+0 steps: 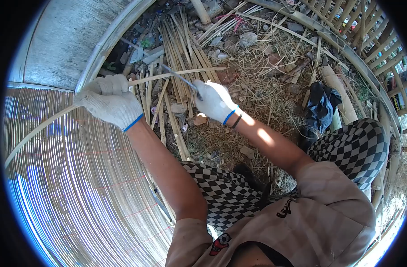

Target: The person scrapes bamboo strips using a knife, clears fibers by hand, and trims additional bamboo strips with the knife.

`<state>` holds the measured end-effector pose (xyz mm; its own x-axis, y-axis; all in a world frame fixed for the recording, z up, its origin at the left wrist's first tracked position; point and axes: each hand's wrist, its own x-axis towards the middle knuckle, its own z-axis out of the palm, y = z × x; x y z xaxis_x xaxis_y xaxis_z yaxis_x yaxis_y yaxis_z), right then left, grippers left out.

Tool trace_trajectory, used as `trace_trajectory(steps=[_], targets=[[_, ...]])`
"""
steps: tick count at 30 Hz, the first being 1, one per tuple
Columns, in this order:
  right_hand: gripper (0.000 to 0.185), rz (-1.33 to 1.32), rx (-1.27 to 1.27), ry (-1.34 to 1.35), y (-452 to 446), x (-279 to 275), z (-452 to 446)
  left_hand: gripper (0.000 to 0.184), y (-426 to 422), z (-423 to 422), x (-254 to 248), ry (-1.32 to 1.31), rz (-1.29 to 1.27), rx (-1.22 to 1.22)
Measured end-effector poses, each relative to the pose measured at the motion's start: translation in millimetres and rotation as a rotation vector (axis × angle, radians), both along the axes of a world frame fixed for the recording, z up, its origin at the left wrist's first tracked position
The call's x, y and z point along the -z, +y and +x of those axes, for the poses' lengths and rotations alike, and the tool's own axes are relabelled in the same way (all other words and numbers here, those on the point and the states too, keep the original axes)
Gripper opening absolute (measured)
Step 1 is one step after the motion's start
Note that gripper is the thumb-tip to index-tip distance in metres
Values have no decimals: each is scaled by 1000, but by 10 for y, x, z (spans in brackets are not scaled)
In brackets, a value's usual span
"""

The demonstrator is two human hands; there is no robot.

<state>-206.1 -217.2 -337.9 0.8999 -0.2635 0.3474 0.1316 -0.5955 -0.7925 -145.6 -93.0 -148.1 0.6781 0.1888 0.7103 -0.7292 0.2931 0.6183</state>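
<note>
My left hand [110, 100], in a white knitted glove with a blue cuff, is closed around a long, thin bamboo strip [176, 73]. The strip bends down to the far left on one side and reaches past my right hand's knuckles on the other. My right hand [214, 100], gloved the same way, grips a knife [180, 77] by its handle, which the fingers mostly hide. Its narrow grey blade points up and left and crosses the strip in this view; whether they touch I cannot tell.
Split bamboo strips [179, 49] lie piled on the ground ahead, among stones, shavings and dry straw [252, 89]. A slatted bamboo screen [78, 178] stands at left. A black plastic bag [321, 107] sits near my right knee, and a bamboo lattice [364, 26] curves round the right.
</note>
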Motion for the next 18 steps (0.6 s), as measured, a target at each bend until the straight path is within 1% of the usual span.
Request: trace_trajectory(steps=[1, 2, 3, 4, 5, 6, 7, 8, 10, 11, 12, 14, 15, 17, 18], targets=[[18, -22, 80, -10, -7, 322, 135, 66, 54, 9, 35, 17, -12, -7], [20, 8, 72, 53, -113, 562, 262, 66, 100, 50, 54, 24, -32, -9], [22, -74, -32, 223, -276, 682, 418, 66, 135, 65, 73, 32, -56, -12], [23, -153, -132, 389, -377, 595, 456, 66, 155, 46, 78, 40, -70, 9], [24, -97, -59, 313, -372, 561, 379, 66, 162, 54, 67, 40, -85, 40], [23, -84, 4, 50, -301, 611, 290, 66, 144, 87, 50, 39, -105, 73], [23, -98, 18, 15, -231, 509, 199, 68, 137, 106, 40, -8, -45, 123], [22, -109, 26, -13, -174, 406, 137, 68, 119, 129, 69, -20, -17, 107], [23, -80, -2, 133, -165, 700, 278, 69, 114, 84, 65, -39, 53, 53], [25, -100, 28, 92, -224, 901, 363, 68, 194, 129, 85, -23, 35, 55], [27, -17, 97, 238, -285, 1158, 469, 68, 288, 146, 107, -7, 3, 40], [27, 14, 79, 473, -557, 1198, 538, 68, 355, 175, 143, 22, -74, 33], [27, -36, 81, 433, -567, 1095, 506, 68, 331, 163, 121, 46, -95, 46], [27, -140, 81, 382, -522, 913, 320, 68, 257, 207, 120, -24, -29, 135], [27, -111, 106, 379, -527, 963, 319, 68, 260, 209, 102, -54, 9, 170]])
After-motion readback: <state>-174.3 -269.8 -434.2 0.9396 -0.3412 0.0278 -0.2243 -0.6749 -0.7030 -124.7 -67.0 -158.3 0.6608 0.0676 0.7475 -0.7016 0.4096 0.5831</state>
